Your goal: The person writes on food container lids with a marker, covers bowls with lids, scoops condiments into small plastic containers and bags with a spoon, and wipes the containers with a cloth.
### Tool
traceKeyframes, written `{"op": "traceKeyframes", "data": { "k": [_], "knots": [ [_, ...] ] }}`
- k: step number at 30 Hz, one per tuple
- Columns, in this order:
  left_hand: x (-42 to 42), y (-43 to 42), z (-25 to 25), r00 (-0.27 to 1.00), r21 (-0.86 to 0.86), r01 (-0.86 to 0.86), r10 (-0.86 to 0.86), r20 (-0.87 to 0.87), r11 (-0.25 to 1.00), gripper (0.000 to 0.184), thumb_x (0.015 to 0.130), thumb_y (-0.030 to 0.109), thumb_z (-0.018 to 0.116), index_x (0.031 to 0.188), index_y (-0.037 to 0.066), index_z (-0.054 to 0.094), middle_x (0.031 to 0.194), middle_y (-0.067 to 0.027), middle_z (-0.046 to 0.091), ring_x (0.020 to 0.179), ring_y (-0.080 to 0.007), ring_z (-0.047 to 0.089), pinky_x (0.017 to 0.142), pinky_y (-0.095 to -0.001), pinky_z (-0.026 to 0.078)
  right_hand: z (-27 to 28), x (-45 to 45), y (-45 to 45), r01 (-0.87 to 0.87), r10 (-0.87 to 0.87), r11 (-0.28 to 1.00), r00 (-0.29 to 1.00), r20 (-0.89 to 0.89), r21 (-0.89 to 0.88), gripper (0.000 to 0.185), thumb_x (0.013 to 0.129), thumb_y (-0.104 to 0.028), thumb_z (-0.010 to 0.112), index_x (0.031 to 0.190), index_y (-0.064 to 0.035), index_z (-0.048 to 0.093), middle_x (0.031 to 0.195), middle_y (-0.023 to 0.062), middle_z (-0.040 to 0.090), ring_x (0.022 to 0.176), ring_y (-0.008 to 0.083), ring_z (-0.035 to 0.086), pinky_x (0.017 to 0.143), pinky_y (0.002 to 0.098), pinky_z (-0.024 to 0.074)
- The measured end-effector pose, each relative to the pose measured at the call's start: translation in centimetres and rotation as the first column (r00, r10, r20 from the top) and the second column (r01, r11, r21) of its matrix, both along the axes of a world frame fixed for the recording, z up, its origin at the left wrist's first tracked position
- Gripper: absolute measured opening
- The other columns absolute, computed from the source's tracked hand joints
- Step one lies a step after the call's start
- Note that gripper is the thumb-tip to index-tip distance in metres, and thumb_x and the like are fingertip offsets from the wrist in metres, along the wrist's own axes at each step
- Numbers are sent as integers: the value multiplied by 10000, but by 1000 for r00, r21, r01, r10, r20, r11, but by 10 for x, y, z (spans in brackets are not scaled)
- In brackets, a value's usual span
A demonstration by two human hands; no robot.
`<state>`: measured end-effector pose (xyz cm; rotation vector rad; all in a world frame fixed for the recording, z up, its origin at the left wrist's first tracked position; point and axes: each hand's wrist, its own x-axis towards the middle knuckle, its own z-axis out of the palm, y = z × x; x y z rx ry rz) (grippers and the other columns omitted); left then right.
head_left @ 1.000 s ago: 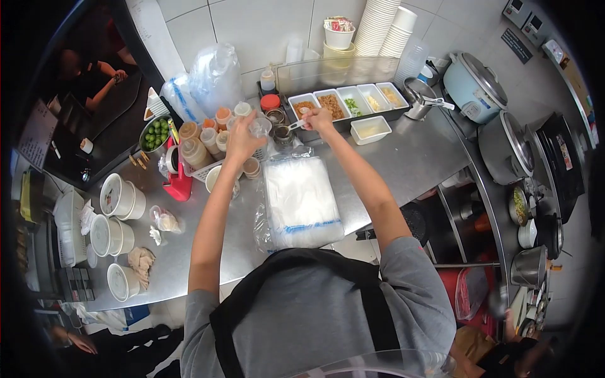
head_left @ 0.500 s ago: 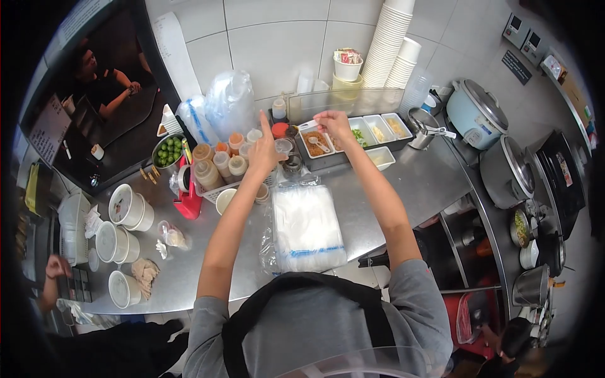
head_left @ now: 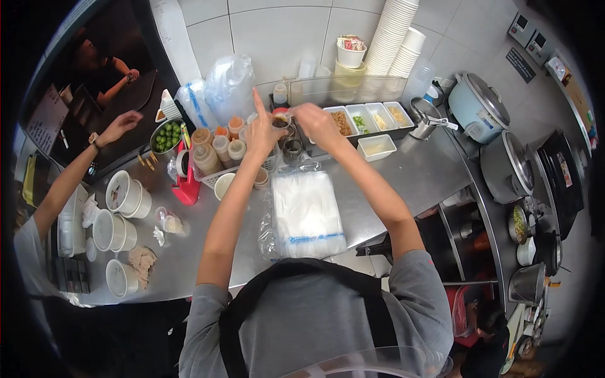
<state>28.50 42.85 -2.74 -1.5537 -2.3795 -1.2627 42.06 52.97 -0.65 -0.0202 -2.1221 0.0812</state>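
My left hand (head_left: 263,131) holds a small clear cup (head_left: 281,122) with dark contents between thumb and fingers, its index finger pointing up. Close beside it on the right, my right hand (head_left: 314,126) is smeared by motion, and what its fingers hold cannot be made out. Below the hands stands a dark glass jar (head_left: 292,148). A tray row of white tubs with toppings, among them chopped greens (head_left: 360,123), lies right of my right hand. Squeeze bottles (head_left: 206,157) in a white basket are left of my left hand. A stack of plastic bags (head_left: 307,208) lies nearer me.
A white tub (head_left: 377,147) sits before the topping tray. Lidded white containers (head_left: 109,230) and a bowl of green limes (head_left: 166,137) are at the left. A co-worker's arm (head_left: 69,186) reaches in there. Rice cookers (head_left: 479,108) stand at the right.
My right hand has moved left from the topping tubs toward my left hand. The clear cup has been raised and now shows dark contents. A co-worker's arm has reached in from the left.
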Motion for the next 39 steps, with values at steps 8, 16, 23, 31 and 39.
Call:
{"op": "traceKeyframes", "data": {
  "k": [8, 16, 23, 31, 39],
  "knots": [
    [-3, -9, -7, 999, -6, 35, -35, 17, 999, 1254, 539, 94, 807, 1384, 90, -120, 892, -110, 662, 826, -309, 631, 700, -379, 494, -28, 14, 35, -215, -56, 256, 970, -237, -942, 92, 814, -11, 578, 887, 34, 612, 725, 72, 623, 587, 102, 588, 548, 216, 510],
    [-9, -24, -20, 998, 34, 64, -65, 25, 997, 1227, 517, 55, 813, 1404, 101, -33, 908, -111, 651, 931, -338, 569, 788, -400, 452, -126, -5, 36, 345, -272, 878, 930, 248, -332, 83, 736, -18, 548, 804, -7, 594, 738, 164, 621, 655, 297, 617, 586, 388, 484],
    [-3, -24, -14, 997, 46, 71, -71, -7, 996, 1211, 511, 49, 810, 1410, 103, 1, 912, -95, 650, 945, -341, 536, 817, -397, 432, -144, -32, 21, 412, -265, 819, 889, 374, -398, 66, 732, -15, 556, 779, -6, 602, 754, 156, 635, 722, 308, 624, 631, 395, 483],
    [-8, -21, -9, 999, 25, 47, -47, -28, 999, 1215, 507, 59, 814, 1409, 89, 1, 909, -78, 655, 955, -338, 529, 819, -390, 430, -148, -22, 52, 322, -88, 535, 941, 328, -781, 88, 738, -18, 626, 819, 0, 655, 681, 91, 650, 580, 140, 609, 552, 269, 479],
    [-10, -19, -6, 998, -6, 27, -28, -58, 1000, 1223, 503, 72, 818, 1405, 64, -7, 891, -77, 658, 934, -328, 538, 805, -379, 433, -148, -8, 68, 249, -83, 52, 966, 244, -967, 61, 762, 20, 597, 807, 20, 637, 649, 60, 614, 503, 97, 560, 432, 217, 436]
  ]
}}
